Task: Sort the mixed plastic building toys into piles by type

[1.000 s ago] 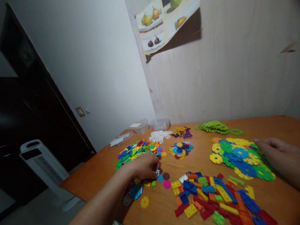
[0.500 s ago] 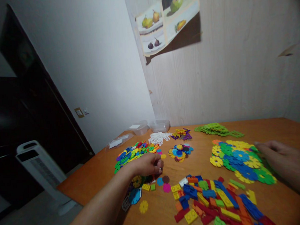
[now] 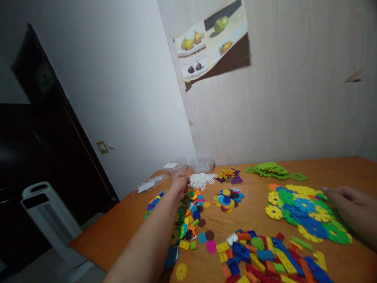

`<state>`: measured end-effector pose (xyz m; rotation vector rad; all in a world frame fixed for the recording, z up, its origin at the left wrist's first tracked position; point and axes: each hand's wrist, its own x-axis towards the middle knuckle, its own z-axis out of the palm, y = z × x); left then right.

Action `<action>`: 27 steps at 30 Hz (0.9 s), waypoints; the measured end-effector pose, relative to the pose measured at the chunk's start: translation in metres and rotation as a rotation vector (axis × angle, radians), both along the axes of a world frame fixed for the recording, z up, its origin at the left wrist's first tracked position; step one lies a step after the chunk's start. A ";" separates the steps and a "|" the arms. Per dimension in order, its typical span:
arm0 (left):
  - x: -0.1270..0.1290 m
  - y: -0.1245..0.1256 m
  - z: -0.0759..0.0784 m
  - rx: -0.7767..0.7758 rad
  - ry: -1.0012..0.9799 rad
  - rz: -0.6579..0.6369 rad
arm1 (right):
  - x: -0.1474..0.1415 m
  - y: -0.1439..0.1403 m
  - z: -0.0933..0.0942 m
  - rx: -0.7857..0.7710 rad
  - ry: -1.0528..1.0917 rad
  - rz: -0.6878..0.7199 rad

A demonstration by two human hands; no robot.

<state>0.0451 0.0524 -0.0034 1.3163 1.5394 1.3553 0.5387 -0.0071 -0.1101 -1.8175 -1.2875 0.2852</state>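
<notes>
The left hand (image 3: 179, 184) reaches for the white pieces (image 3: 202, 180); I cannot tell its fingers' state. The right hand (image 3: 353, 206) lies flat and open on the big flower pile (image 3: 297, 205). Next comes a careful pinch.

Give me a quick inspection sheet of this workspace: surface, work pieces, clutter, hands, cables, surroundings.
Surface: orange wooden table, against the wall.
Work pieces: white pieces by the left hand; mixed small discs under that forearm; large flower discs; bricks near the front edge.
Clutter: green pile, clear tubs, plastic bags.
Hands: left hand stretched to the white pieces, grip unclear; right hand flat, fingers open, at the flower discs.
Cables: nothing seen.
Surroundings: fruit poster, tower fan, dark door.
</notes>
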 end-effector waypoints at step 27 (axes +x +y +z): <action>0.011 -0.104 -0.005 -0.021 1.344 -0.530 | -0.015 -0.012 0.020 -0.041 -0.030 -0.017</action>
